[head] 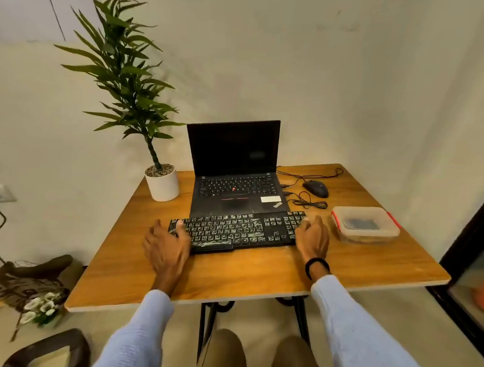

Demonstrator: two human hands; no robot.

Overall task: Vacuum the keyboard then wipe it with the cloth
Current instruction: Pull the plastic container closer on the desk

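both hands at the ends of the dusty keyboard, no vacuum in view

the keyboard (241, 229) lies across the table (258, 274), its far edge against the front of the open laptop (235, 183), with white dust over the keys. the left hand (167, 249) has its thumb on the left end and the right hand (313, 239) touches the right end; both are blurred, so i cannot tell if they really grip it. if the keyboard is tilted or lifted now, the dust may fall on the laptop, and the loose cable (310, 203) may pull tight. the container (367, 238) holds something bluish, maybe the cloth.
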